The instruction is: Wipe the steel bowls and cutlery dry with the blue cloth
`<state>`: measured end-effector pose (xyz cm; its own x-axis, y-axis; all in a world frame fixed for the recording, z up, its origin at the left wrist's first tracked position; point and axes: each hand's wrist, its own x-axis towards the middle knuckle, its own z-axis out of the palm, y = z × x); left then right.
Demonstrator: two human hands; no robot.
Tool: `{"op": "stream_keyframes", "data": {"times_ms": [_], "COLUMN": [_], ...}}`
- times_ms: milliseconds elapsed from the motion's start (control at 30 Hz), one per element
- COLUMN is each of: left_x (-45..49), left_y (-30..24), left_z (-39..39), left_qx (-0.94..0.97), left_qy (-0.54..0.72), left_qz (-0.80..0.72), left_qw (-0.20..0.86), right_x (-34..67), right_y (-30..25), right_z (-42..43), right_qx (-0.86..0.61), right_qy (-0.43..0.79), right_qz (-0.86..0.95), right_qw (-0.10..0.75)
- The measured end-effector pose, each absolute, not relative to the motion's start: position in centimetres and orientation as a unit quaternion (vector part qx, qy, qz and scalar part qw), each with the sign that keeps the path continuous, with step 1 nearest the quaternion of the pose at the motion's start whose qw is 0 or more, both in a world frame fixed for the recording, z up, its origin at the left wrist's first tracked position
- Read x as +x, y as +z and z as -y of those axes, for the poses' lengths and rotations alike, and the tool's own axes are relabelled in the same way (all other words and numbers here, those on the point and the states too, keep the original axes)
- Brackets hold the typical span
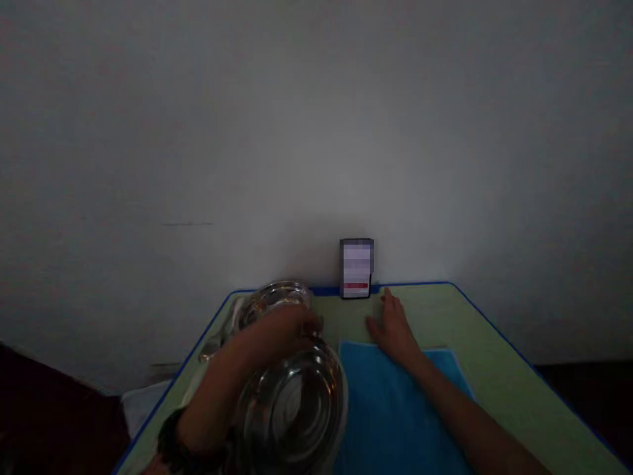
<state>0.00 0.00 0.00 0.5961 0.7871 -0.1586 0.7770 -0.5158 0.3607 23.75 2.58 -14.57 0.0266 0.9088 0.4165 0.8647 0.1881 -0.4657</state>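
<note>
My left hand (302, 322) is closed at the far rim of a shiny steel bowl (297, 402), which is tilted toward me on the left side of the table. Its fingertips are partly hidden. Beyond my left forearm lies a second steel dish (277, 290), partly covered by the arm. My right hand (394, 328) holds nothing; its thumb and fingers are apart, low over the table just past a blue cloth (395, 415). The cloth lies flat under my right forearm.
A phone (356, 270) with a lit screen leans upright against the wall (316, 132) at the table's back edge. The light green table (494, 376) has a blue border. Shiny metal, perhaps a spoon (210, 348), lies at the left edge.
</note>
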Motion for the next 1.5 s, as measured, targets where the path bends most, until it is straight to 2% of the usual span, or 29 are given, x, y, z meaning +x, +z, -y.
{"op": "stream_keyframes", "data": {"times_ms": [800,967,1500], "left_x": [0.0,0.0,-0.2], "left_y": [-0.6,-0.9,-1.3], "left_z": [-0.4,-0.7,-0.9], "left_qx": [0.866,0.875,0.879], "left_qy": [-0.018,-0.027,-0.005], "left_qz": [-0.458,-0.426,-0.417], "left_qw": [0.198,0.229,0.231], "right_x": [23.5,23.5,23.6], "right_y": [-14.1,-14.0,-14.0], "right_z": [-2.6,-2.6,-2.5], "right_qx": [-0.646,-0.648,-0.643], "right_qy": [0.028,0.026,0.018], "right_qz": [0.711,0.712,0.72], "right_qw": [0.277,0.268,0.26]}}
